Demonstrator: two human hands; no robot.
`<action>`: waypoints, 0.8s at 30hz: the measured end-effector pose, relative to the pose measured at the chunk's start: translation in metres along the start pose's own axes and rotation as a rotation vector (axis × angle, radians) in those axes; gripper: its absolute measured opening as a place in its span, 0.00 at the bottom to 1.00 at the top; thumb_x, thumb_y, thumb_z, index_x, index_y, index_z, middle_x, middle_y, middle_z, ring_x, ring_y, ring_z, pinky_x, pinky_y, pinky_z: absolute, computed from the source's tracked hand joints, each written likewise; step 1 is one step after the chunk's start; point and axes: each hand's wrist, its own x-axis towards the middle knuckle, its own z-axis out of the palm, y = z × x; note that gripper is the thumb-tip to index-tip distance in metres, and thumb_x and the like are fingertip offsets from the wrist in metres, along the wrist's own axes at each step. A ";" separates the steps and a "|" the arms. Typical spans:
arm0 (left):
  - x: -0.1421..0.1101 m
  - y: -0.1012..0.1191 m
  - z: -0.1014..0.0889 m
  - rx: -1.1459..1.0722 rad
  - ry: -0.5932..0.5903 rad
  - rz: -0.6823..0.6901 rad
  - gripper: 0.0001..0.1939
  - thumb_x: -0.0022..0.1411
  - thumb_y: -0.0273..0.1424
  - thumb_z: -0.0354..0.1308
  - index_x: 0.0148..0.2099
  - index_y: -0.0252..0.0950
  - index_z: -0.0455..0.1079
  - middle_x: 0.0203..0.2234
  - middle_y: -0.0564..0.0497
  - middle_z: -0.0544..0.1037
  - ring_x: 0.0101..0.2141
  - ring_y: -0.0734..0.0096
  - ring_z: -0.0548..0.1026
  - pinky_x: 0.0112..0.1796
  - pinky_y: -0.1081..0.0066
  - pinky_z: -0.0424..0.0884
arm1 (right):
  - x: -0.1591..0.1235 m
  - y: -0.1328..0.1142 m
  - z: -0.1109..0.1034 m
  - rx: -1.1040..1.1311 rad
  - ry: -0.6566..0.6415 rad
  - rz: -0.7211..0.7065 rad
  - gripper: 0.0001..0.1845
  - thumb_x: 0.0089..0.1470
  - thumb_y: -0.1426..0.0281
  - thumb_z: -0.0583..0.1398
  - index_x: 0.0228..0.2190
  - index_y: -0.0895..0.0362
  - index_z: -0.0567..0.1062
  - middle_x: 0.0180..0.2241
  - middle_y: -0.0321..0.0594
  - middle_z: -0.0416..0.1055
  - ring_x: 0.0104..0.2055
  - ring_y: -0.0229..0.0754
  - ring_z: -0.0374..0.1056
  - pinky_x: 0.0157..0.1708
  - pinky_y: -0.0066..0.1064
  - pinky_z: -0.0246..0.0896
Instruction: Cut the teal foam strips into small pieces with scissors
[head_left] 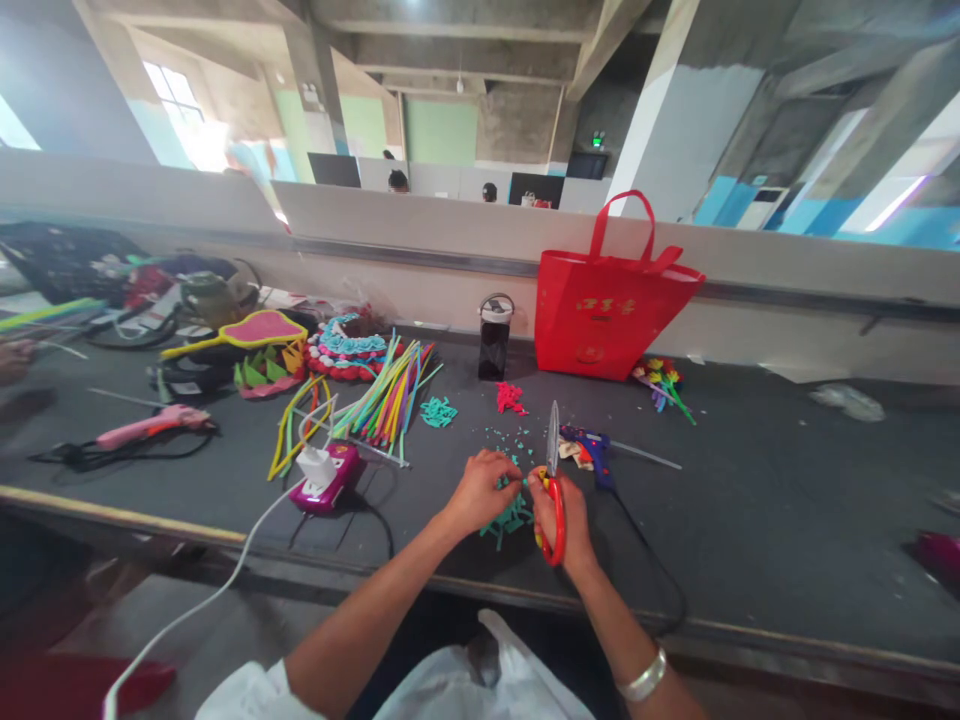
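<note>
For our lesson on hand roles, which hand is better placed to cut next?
Probably the right hand: it holds the red-handled scissors. The left hand, near the teal pieces, holds no scissors.

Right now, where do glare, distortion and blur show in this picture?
Head view: glare spills below the paned window; head view: the pillar leans outward, likely wide-angle distortion; head view: the purple object at the right edge looks smeared, the red scissors fairly crisp.
</note>
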 end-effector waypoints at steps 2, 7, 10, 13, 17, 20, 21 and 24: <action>0.001 0.000 0.001 -0.003 -0.002 0.004 0.05 0.55 0.28 0.57 0.33 0.39 0.75 0.31 0.50 0.77 0.38 0.65 0.71 0.43 0.66 0.62 | 0.000 0.000 0.001 0.004 -0.005 0.001 0.19 0.55 0.55 0.53 0.33 0.58 0.71 0.15 0.29 0.62 0.12 0.35 0.60 0.11 0.23 0.57; 0.004 0.004 0.001 -0.063 0.003 -0.007 0.05 0.55 0.28 0.57 0.31 0.38 0.74 0.29 0.50 0.77 0.36 0.66 0.71 0.41 0.68 0.63 | -0.001 -0.003 0.003 -0.004 -0.022 -0.002 0.20 0.54 0.53 0.53 0.34 0.58 0.71 0.16 0.29 0.62 0.13 0.34 0.60 0.10 0.22 0.57; 0.004 0.005 0.001 -0.181 0.030 -0.050 0.05 0.53 0.28 0.57 0.28 0.36 0.73 0.26 0.51 0.76 0.34 0.68 0.71 0.40 0.69 0.63 | -0.001 -0.005 0.003 -0.021 -0.021 0.009 0.21 0.54 0.53 0.53 0.35 0.59 0.71 0.16 0.29 0.61 0.13 0.34 0.60 0.10 0.22 0.57; 0.003 0.004 -0.001 -0.411 0.047 -0.204 0.05 0.52 0.30 0.58 0.28 0.34 0.72 0.24 0.51 0.74 0.30 0.70 0.70 0.35 0.71 0.64 | -0.001 -0.005 0.001 -0.043 -0.028 0.008 0.20 0.54 0.54 0.53 0.35 0.58 0.70 0.16 0.29 0.61 0.13 0.34 0.61 0.10 0.22 0.57; 0.000 0.003 -0.008 -0.745 0.104 -0.430 0.09 0.48 0.34 0.62 0.29 0.33 0.73 0.22 0.53 0.73 0.25 0.74 0.68 0.29 0.74 0.62 | -0.001 -0.004 0.000 -0.049 0.015 0.005 0.20 0.56 0.54 0.51 0.33 0.58 0.70 0.15 0.30 0.62 0.13 0.36 0.62 0.12 0.23 0.58; -0.002 0.006 -0.016 -0.950 0.212 -0.550 0.10 0.46 0.34 0.64 0.28 0.32 0.74 0.22 0.52 0.73 0.25 0.76 0.68 0.31 0.75 0.63 | -0.003 -0.006 0.003 -0.093 0.071 0.008 0.21 0.57 0.53 0.50 0.34 0.58 0.70 0.17 0.32 0.65 0.15 0.37 0.63 0.15 0.25 0.59; -0.002 0.008 -0.019 -1.019 0.241 -0.573 0.09 0.45 0.34 0.65 0.27 0.32 0.74 0.23 0.52 0.73 0.26 0.77 0.69 0.32 0.75 0.63 | -0.004 -0.007 0.004 -0.122 0.088 -0.013 0.20 0.57 0.54 0.50 0.34 0.57 0.71 0.18 0.34 0.67 0.17 0.38 0.65 0.18 0.26 0.60; -0.002 0.014 -0.023 -1.192 0.303 -0.603 0.09 0.44 0.33 0.66 0.28 0.33 0.73 0.24 0.53 0.73 0.25 0.78 0.68 0.31 0.76 0.64 | -0.010 -0.011 0.010 -0.209 0.106 -0.114 0.17 0.57 0.56 0.52 0.33 0.56 0.71 0.26 0.39 0.73 0.27 0.41 0.70 0.30 0.29 0.64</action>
